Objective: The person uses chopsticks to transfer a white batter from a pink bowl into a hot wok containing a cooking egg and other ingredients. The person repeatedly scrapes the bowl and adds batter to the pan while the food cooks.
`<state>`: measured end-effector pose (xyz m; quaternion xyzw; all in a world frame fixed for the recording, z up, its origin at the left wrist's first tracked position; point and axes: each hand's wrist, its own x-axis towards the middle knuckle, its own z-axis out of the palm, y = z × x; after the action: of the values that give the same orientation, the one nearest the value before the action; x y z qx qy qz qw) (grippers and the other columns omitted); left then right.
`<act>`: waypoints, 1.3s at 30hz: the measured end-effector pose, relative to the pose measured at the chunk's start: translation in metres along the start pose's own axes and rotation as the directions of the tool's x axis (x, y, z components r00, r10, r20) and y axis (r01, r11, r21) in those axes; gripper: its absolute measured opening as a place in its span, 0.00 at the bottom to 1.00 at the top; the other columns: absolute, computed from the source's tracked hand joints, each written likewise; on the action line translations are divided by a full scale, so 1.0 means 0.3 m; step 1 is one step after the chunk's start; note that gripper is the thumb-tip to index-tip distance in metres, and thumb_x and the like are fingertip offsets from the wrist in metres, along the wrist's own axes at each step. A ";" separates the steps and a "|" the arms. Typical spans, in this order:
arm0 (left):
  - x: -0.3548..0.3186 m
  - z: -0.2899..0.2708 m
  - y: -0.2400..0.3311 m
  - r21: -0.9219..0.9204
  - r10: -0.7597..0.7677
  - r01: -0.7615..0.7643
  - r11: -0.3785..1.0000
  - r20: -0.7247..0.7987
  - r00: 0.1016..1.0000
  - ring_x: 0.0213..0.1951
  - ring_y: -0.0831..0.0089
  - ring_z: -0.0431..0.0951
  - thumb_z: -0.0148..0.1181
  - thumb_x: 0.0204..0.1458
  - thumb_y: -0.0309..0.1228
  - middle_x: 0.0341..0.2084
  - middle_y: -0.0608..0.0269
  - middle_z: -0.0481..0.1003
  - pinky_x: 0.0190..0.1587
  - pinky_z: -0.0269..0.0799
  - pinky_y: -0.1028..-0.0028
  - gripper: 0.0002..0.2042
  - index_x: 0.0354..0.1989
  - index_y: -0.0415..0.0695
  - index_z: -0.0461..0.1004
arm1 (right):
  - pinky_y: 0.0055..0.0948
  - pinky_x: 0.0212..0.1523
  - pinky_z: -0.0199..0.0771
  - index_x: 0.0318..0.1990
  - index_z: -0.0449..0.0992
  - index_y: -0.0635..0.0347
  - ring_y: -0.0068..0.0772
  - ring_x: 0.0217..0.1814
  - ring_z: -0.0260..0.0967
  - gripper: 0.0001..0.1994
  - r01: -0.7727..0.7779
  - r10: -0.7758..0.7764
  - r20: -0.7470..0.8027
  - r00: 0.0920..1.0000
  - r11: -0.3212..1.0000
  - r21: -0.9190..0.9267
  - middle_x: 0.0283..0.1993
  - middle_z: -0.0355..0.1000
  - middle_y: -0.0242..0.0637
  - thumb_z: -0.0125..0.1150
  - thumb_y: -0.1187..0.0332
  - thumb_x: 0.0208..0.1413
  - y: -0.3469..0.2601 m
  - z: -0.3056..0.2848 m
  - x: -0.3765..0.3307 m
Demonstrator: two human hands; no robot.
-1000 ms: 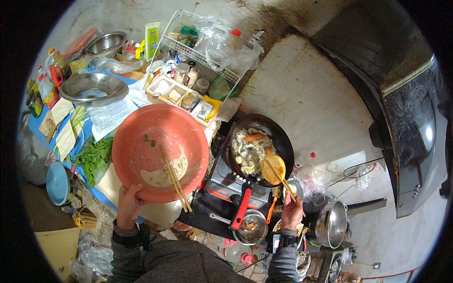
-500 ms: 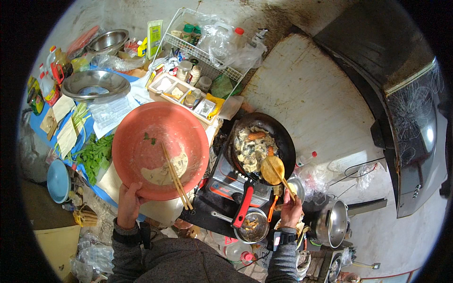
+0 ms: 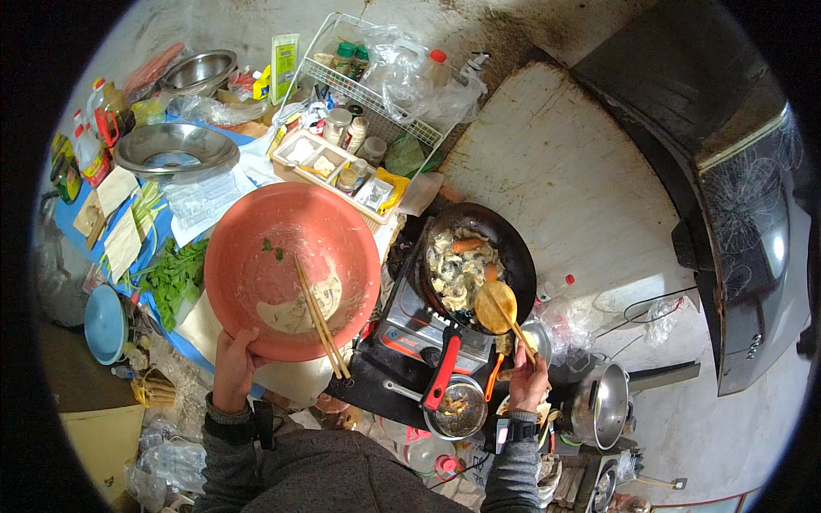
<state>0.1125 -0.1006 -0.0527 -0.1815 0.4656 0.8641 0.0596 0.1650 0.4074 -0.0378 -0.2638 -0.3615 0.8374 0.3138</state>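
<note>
The left hand (image 3: 233, 366) has its grip clamped on the near rim of a big pink bowl (image 3: 291, 267), tilted up (pale batter pooled low, chopsticks (image 3: 321, 318) lying in it). The right hand (image 3: 528, 385) grips a wooden spatula (image 3: 498, 309) whose blade rests over the food in the black wok (image 3: 475, 263) on the portable stove (image 3: 409, 329).
</note>
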 end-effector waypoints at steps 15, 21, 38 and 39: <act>-0.012 0.006 0.005 0.020 -0.029 0.029 0.999 -0.007 1.000 0.35 0.67 0.80 0.50 0.54 0.28 0.37 0.54 0.75 0.33 0.82 0.68 0.15 0.49 0.36 0.64 | 0.36 0.54 0.76 0.42 0.66 0.81 0.52 0.51 0.71 0.13 0.185 -0.184 -0.043 0.982 0.983 0.017 0.47 0.70 0.57 0.40 0.74 0.61 -0.049 0.006 0.078; -0.018 0.009 -0.002 0.014 -0.036 0.036 0.999 -0.001 0.999 0.35 0.65 0.80 0.50 0.54 0.27 0.38 0.54 0.74 0.33 0.82 0.66 0.15 0.49 0.35 0.64 | 0.33 0.48 0.79 0.40 0.68 0.78 0.45 0.44 0.73 0.12 0.324 -0.334 -0.034 0.942 0.931 -0.169 0.42 0.71 0.53 0.42 0.74 0.60 -0.053 0.061 0.197; -0.053 -0.019 0.008 0.001 0.010 -0.010 1.000 -0.017 1.000 0.35 0.65 0.80 0.49 0.54 0.26 0.36 0.54 0.75 0.35 0.82 0.65 0.13 0.47 0.36 0.65 | 0.31 0.38 0.80 0.39 0.66 0.68 0.39 0.34 0.76 0.08 0.468 -0.467 0.081 0.881 0.830 -0.302 0.38 0.73 0.48 0.51 0.70 0.60 0.021 0.103 0.308; -0.054 -0.018 0.009 0.005 0.010 -0.010 1.000 -0.013 1.000 0.35 0.65 0.80 0.49 0.54 0.26 0.36 0.54 0.75 0.35 0.82 0.65 0.14 0.48 0.36 0.65 | 0.31 0.38 0.80 0.39 0.67 0.69 0.38 0.35 0.75 0.09 0.466 -0.462 0.089 0.882 0.831 -0.305 0.38 0.73 0.48 0.51 0.69 0.61 0.017 0.102 0.299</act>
<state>0.1282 -0.1054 -0.0473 -0.1845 0.4691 0.8620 0.0528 0.0833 0.4555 -0.0427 -0.2105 -0.5463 0.6683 0.4590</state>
